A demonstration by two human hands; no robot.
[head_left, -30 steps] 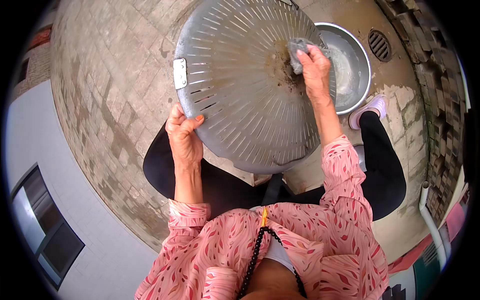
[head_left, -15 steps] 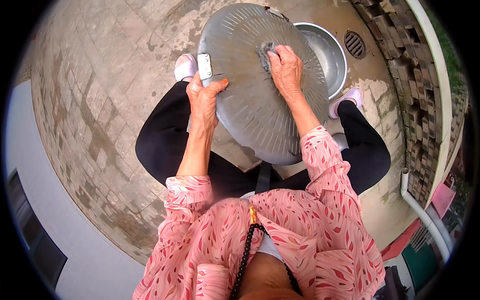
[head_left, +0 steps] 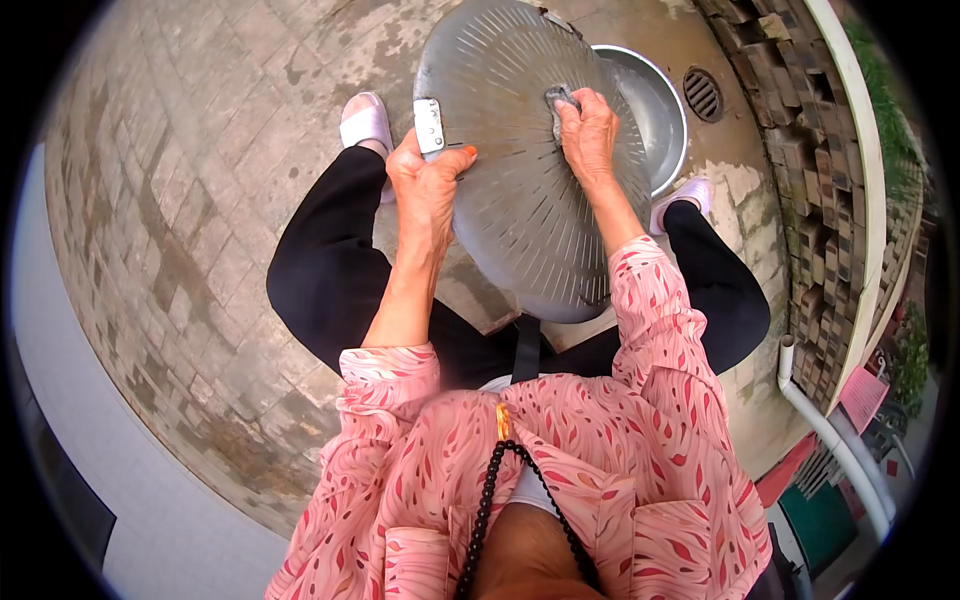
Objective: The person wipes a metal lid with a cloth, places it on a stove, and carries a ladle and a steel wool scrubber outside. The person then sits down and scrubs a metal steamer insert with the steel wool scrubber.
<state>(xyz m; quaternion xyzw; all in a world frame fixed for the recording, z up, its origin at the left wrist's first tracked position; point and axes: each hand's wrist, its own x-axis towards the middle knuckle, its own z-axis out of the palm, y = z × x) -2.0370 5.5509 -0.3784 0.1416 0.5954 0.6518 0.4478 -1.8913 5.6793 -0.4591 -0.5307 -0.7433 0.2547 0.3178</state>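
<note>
A big round metal steamer plate (head_left: 520, 215) with rows of radial slots is held tilted in front of me, above my knees. My left hand (head_left: 424, 192) grips its left rim, thumb on the top face, just below a riveted metal bracket (head_left: 428, 124). Bunched in the fingers of my right hand (head_left: 592, 142) is a grey scrubbing pad (head_left: 557, 97), pressed on the plate's upper right part. Behind the plate's right edge stands a metal basin (head_left: 660, 115), partly hidden, with what looks like cloudy water inside.
A round drain grate (head_left: 703, 94) lies in the wet paved ground (head_left: 215, 180) beyond the basin. Stacked bricks (head_left: 815, 190) line the right side, near a white pipe (head_left: 830, 430). My feet in pale slippers (head_left: 366, 122) flank the plate.
The plate has shifted slightly right and up in view, my left hand moving with it. My right hand and the pad have also moved a little to the right.
</note>
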